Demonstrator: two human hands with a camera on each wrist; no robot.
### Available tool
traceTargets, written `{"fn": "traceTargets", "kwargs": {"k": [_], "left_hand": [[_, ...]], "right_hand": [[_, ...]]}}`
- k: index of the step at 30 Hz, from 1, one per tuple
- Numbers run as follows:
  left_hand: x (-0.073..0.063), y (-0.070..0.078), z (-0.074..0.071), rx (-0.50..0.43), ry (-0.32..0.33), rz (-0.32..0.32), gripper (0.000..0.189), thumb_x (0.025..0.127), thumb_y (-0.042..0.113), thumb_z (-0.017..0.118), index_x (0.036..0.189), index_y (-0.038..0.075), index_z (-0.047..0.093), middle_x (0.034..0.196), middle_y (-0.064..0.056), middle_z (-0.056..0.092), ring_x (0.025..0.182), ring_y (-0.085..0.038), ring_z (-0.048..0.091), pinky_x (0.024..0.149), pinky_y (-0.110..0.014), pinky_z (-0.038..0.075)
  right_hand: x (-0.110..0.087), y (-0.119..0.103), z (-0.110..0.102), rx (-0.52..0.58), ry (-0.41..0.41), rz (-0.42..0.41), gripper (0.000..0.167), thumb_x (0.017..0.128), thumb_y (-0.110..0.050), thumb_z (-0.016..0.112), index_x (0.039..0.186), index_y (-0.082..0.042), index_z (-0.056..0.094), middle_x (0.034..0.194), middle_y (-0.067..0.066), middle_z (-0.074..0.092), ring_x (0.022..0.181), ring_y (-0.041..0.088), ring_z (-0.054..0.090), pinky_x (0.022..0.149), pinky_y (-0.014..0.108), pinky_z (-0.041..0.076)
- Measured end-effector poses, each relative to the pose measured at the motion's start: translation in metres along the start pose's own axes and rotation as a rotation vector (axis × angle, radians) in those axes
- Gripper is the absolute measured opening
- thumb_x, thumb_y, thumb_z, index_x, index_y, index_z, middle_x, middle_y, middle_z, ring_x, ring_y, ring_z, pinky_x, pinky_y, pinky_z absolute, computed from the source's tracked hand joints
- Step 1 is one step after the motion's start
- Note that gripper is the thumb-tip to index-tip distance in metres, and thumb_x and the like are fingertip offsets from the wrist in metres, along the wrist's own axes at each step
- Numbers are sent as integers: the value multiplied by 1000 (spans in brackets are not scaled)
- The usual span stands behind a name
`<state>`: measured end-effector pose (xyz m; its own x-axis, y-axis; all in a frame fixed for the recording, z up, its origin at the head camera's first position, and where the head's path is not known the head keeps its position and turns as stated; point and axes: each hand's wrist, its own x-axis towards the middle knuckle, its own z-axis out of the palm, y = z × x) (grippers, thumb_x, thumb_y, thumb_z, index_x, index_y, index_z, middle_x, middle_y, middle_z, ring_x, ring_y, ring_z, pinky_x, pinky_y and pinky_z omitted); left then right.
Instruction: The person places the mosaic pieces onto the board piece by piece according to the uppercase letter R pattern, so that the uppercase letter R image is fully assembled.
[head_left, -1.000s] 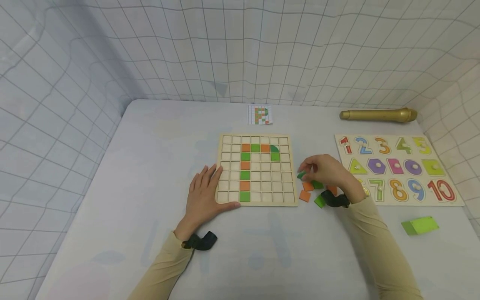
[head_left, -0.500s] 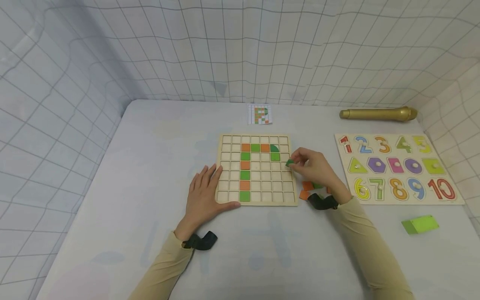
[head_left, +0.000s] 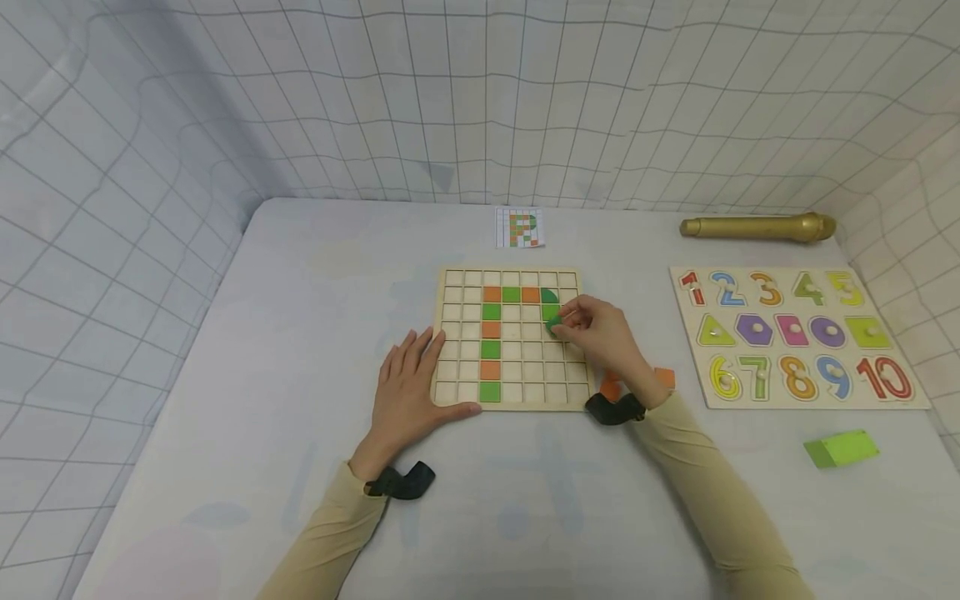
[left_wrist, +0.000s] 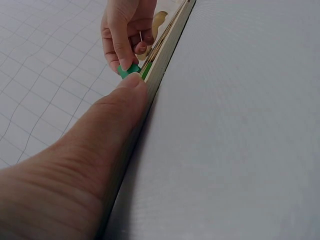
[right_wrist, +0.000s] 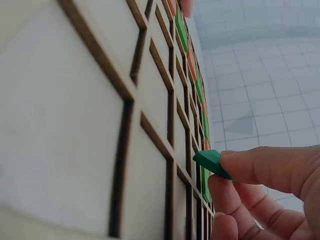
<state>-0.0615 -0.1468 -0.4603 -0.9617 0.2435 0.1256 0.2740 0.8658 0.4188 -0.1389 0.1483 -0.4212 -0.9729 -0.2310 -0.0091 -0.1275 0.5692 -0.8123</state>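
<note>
A wooden grid board lies on the table with orange and green square tiles in one column and along an upper row. A dark green quarter-round tile sits at that row's right end, above a green square tile. My right hand pinches another dark green tile between thumb and fingers, just below that green square. Its full outline is partly covered by the fingers. My left hand rests spread at the board's lower left corner, fingers straight and thumb along the front edge.
Loose orange tiles lie right of the board, partly hidden by my right wrist. A pattern card lies behind the board. Farther right are a number-and-shape puzzle, a gold microphone and a green block.
My right hand has carried the dark green tile leftward from the loose tiles to over the board, under the green square in the right column. The left hand has stayed still.
</note>
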Motion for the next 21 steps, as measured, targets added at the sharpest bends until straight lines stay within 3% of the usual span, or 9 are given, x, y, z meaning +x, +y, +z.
{"fn": "traceTargets", "kwargs": {"k": [7, 15, 21], "left_hand": [[0, -1, 0, -6, 10, 9, 114, 66, 74, 65, 150, 10, 27, 151, -13, 25, 141, -30, 12, 110, -49, 9], [0, 0, 1, -3, 12, 11, 113, 65, 71, 68, 150, 9, 27, 151, -13, 26, 141, -30, 12, 111, -49, 9], [0, 0, 1, -10, 17, 13, 113, 65, 72, 68, 150, 9, 27, 151, -14, 26, 141, -30, 12, 110, -49, 9]], "right_hand": [[0, -4, 4, -64, 24, 80, 18, 86, -20, 71, 94, -5, 67, 83, 4, 67, 74, 19, 60, 63, 31, 44], [2, -6, 4, -123, 53, 105, 16, 86, -22, 71, 84, -6, 70, 73, 3, 64, 58, 18, 53, 51, 28, 39], [4, -7, 3, -120, 47, 106, 15, 84, -19, 73, 81, -4, 70, 71, 3, 65, 61, 18, 54, 56, 30, 40]]}}
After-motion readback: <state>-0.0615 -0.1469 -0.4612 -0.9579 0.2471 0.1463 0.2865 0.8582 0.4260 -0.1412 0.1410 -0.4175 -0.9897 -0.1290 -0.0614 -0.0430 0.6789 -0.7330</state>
